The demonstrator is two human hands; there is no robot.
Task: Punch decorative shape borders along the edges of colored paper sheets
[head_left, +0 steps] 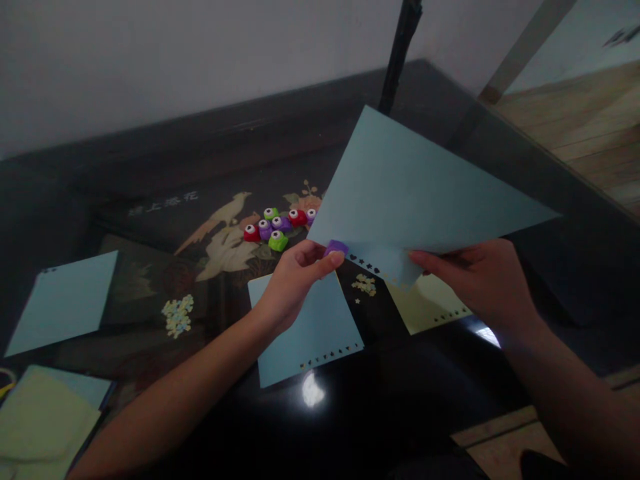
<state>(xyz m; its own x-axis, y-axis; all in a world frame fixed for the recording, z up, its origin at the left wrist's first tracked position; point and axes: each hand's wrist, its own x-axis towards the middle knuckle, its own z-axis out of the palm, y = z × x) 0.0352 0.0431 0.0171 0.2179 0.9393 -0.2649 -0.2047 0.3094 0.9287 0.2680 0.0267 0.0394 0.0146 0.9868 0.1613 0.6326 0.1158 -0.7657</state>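
My left hand is closed on a small purple craft punch, its thumb pressing on it. The punch sits at the lower left edge of a light blue paper sheet, which is raised and tilted above the table. Between the thumb and fingers of my right hand the sheet's lower edge is pinched. Several small shaped holes run along that edge between the hands. Below lie another blue sheet and a yellow sheet, each with a row of punched holes.
Several red, green and purple punches cluster behind my left hand. Small cut-outs lie in two piles, one at left, one nearer the middle. A blue sheet and stacked papers are at left. A dark post stands behind.
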